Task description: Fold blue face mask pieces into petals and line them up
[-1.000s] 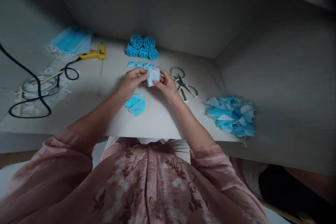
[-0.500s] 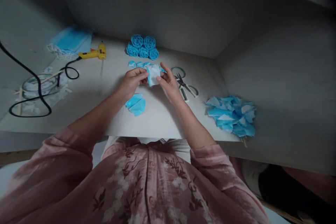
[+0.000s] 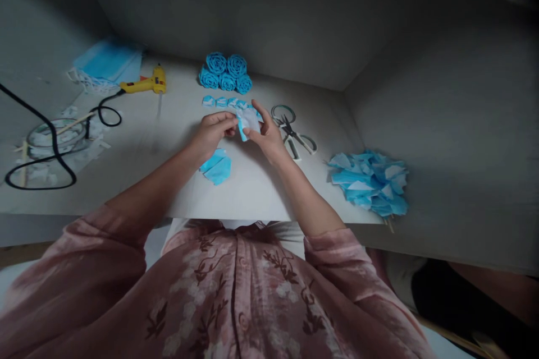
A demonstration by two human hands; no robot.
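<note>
Between my two hands is a small blue-and-white piece of thin fabric (image 3: 250,119), its white face up and a blue fold along its left edge. My left hand (image 3: 214,132) pinches that left edge between thumb and fingers. On the other side, my right hand (image 3: 269,137) grips the piece with its thumb on top, index finger raised. Loose blue fabric pieces (image 3: 217,168) lie on the table just below my left hand. A row of small folded blue-and-white pieces (image 3: 221,102) sits behind my hands, partly hidden by them.
Rolled blue rosettes (image 3: 227,73) are stacked at the back. Scissors (image 3: 291,134) and a tape ring (image 3: 283,115) lie right of my hands. A blue fabric bunch (image 3: 370,182) sits at the right. Leftward are a yellow glue gun (image 3: 145,84), its black cord, and blue face masks (image 3: 109,61).
My right thumb has slid left and down across the piece, which now tilts and shows its blue fold more. The camera view has shifted slightly.
</note>
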